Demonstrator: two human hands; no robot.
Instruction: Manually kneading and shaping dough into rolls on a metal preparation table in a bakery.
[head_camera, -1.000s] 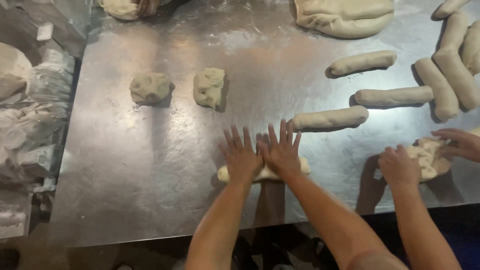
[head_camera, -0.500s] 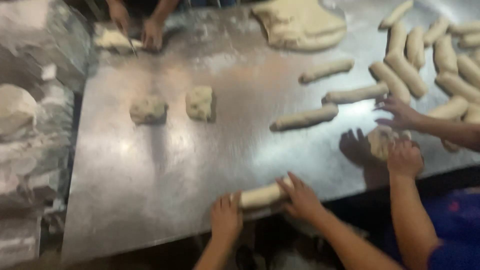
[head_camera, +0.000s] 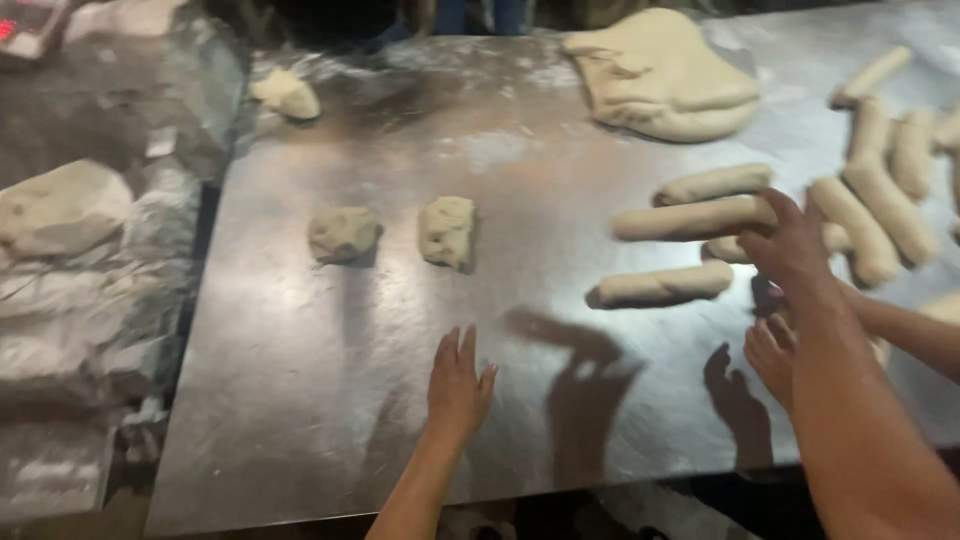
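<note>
My right hand (head_camera: 792, 245) is shut on the end of a rolled dough log (head_camera: 690, 217), held just above the steel table (head_camera: 300, 400) beside other logs. One finished log (head_camera: 665, 284) lies right below it and another (head_camera: 715, 183) just behind. My left hand (head_camera: 458, 385) hovers open and flat over the bare metal near the front edge, holding nothing. Two rough dough lumps (head_camera: 342, 232) (head_camera: 447, 230) sit side by side beyond my left hand.
Another person's hand (head_camera: 770, 355) works at dough under my right forearm. Several logs (head_camera: 880, 215) are lined up at the far right. A big dough mass (head_camera: 665, 75) lies at the back, a small piece (head_camera: 287, 93) at the back left, and a lump (head_camera: 60, 205) on the plastic-covered side surface.
Both hands were rolling a dough piece at the front edge. My right hand has since carried the log right and back to the row, and my left hand has let go and opened.
</note>
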